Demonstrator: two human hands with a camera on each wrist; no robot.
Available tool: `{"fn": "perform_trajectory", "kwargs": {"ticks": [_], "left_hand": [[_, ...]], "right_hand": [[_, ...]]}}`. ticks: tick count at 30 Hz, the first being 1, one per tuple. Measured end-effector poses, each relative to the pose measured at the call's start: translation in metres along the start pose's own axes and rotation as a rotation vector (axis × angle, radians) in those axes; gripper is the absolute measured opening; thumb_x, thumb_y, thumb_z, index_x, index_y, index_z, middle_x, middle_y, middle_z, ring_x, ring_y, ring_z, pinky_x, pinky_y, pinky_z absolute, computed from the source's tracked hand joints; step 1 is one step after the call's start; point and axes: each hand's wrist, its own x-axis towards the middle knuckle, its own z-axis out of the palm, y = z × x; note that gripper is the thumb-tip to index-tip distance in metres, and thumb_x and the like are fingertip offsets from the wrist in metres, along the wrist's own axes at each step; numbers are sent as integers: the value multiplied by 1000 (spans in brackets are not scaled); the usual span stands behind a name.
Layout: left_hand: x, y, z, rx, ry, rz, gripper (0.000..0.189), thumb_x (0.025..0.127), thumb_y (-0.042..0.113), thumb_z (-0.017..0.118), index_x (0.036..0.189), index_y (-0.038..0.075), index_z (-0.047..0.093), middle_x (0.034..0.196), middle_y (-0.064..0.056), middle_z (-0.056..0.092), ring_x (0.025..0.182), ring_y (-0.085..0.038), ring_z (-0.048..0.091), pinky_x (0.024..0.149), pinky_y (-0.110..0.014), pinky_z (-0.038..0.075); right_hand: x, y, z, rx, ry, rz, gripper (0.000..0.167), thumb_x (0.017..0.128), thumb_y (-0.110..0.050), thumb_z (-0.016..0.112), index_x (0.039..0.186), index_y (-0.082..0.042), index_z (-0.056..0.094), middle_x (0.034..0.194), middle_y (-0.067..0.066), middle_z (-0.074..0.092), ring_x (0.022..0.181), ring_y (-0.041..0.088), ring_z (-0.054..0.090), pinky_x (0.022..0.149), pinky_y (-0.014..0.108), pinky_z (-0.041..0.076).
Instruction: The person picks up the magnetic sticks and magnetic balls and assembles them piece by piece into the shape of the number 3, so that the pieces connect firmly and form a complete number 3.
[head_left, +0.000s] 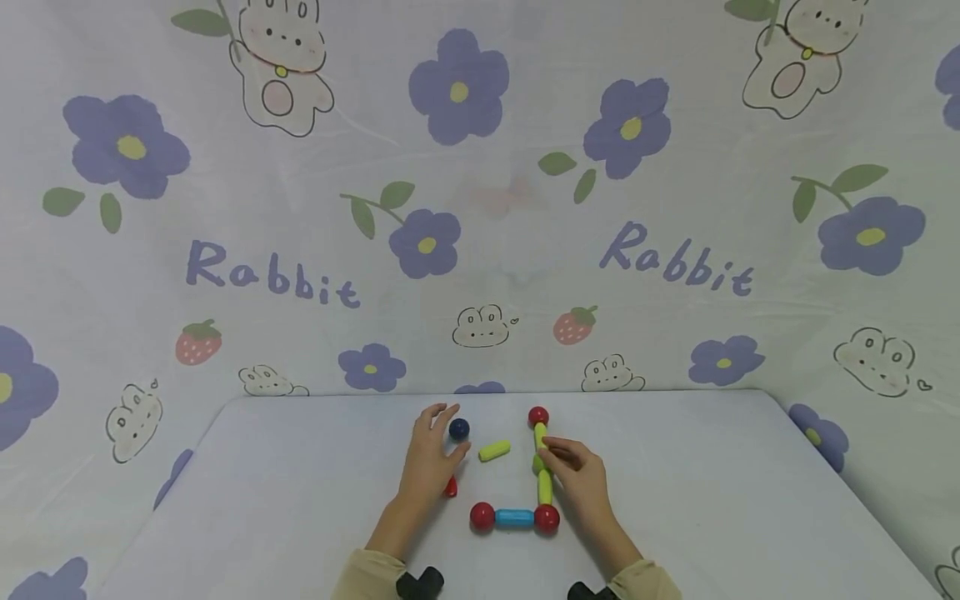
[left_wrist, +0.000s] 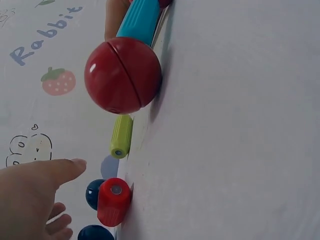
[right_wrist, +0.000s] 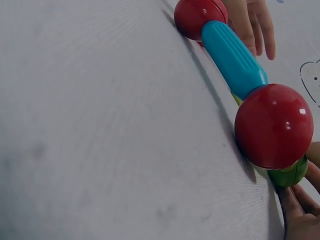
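My left hand (head_left: 431,457) hovers with spread, bent fingers beside a dark blue ball (head_left: 459,429), holding nothing. A red rod (head_left: 451,487) lies partly hidden under that wrist; in the left wrist view its end (left_wrist: 116,190) shows a round metal disc. My right hand (head_left: 583,479) pinches the green ball (head_left: 537,463) between two yellow-green rods (head_left: 545,487) in a line. One end of this line meets a red ball (head_left: 547,519), the far end another red ball (head_left: 538,416). A blue rod (head_left: 514,518) joins the near corner to a third red ball (head_left: 482,517).
A loose yellow-green rod (head_left: 494,451) lies between the hands. In the left wrist view a second dark blue ball (left_wrist: 96,233) sits at the lower edge. Behind the white table (head_left: 712,483) hangs a cloth (head_left: 517,358) printed with flowers and rabbits.
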Motion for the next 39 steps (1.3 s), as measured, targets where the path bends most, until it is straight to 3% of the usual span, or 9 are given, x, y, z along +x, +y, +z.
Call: {"fn": "perform_trajectory", "kwargs": {"ticks": [7, 14, 17, 23, 35, 39], "left_hand": [[1, 8, 2, -88, -46, 113, 61, 75, 15, 74, 129, 12, 47, 127, -2, 41, 118, -17, 37, 95, -31, 33], [2, 13, 14, -111, -118, 204, 57, 74, 13, 74, 125, 10, 50, 121, -2, 47, 113, -18, 43, 94, -32, 34], [0, 15, 19, -121, -163, 185, 56, 74, 12, 74, 125, 9, 51, 121, -1, 47, 114, -18, 43, 94, -31, 34], [-4, 20, 24, -98, -237, 86, 52, 76, 15, 72, 124, 14, 53, 119, 1, 49, 112, -16, 45, 92, -30, 37], [-4, 17, 27, -126, -235, 110, 38, 75, 5, 71, 111, 3, 60, 111, -3, 52, 104, -15, 50, 89, -25, 39], [-5, 16, 28, -127, -236, 101, 35, 76, 5, 70, 109, 4, 61, 107, -2, 53, 101, -13, 51, 87, -23, 40]], "right_hand": [[-1, -1, 0, 4, -1, 0, 25, 78, -19, 70, 102, -12, 65, 99, 4, 61, 89, 15, 59, 74, 22, 48], [-1, -1, 0, 22, 0, -2, 25, 78, -18, 70, 102, -11, 65, 99, 4, 62, 89, 16, 59, 74, 23, 47], [-2, 0, 0, 25, 2, -6, 26, 78, -17, 70, 103, -10, 65, 99, 5, 62, 90, 17, 59, 74, 23, 47], [-1, 1, 1, 12, 8, -7, 26, 78, -17, 70, 103, -10, 65, 98, 5, 62, 89, 17, 59, 74, 23, 48], [-2, -1, 1, 13, 0, -15, 25, 79, -17, 70, 102, -11, 65, 98, 4, 62, 89, 16, 59, 75, 22, 47], [-2, -1, 0, 20, -5, -9, 25, 79, -17, 70, 102, -11, 65, 98, 3, 61, 89, 15, 59, 75, 22, 47]]}}
